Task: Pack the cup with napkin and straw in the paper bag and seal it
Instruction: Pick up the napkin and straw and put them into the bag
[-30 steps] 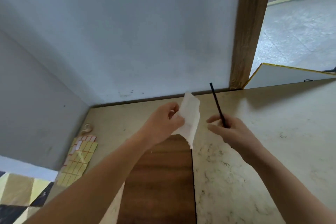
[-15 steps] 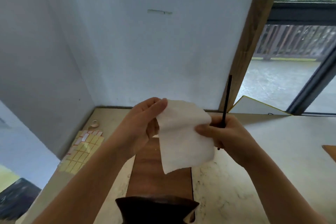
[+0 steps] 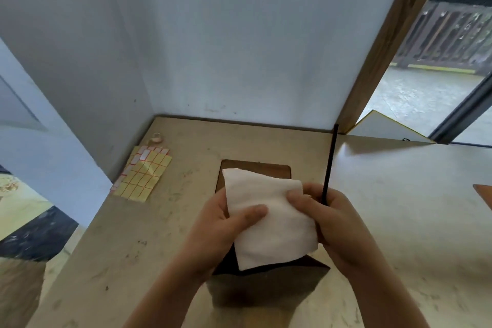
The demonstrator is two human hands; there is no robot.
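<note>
A white napkin [image 3: 269, 221] is held flat between both hands just above the open top of a brown paper bag [image 3: 266, 285] that stands on the table. My left hand [image 3: 223, 224] pinches the napkin's left edge with the thumb on top. My right hand [image 3: 330, 221] pinches its right edge and also grips a thin black straw [image 3: 329, 165], which points up and away. The bag's inside is dark and the napkin covers most of its mouth. No cup shows.
A dark wooden board [image 3: 255, 168] lies on the beige table [image 3: 399, 208] under the bag. A yellow sheet of stickers [image 3: 143, 176] and a small tape roll [image 3: 157, 137] lie at the left by the wall. A wooden post [image 3: 386, 42] stands at the back right.
The view has tipped down, so the paper bag now shows fully. Both hands have come lower with the napkin, which now lies spread over the bag's mouth. The straw stays in my right hand.
</note>
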